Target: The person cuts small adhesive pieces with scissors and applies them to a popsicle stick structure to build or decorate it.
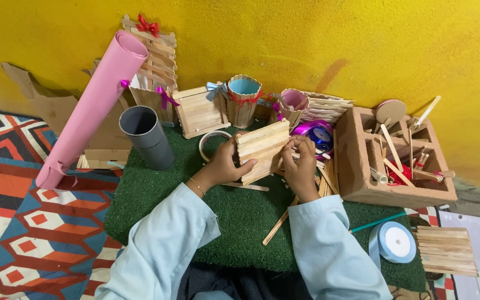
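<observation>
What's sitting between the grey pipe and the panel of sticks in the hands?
A roll of tape on the green mat, seen in the head view.

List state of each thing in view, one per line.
wooden stick panel: held up off the mat, both hands on it
left hand: grip on panel's left edge
right hand: grip on panel's right edge
grey pipe: upright, open top
pink paper roll: rolled, leaning on wall
light blue ribbon spool: lying flat
</observation>
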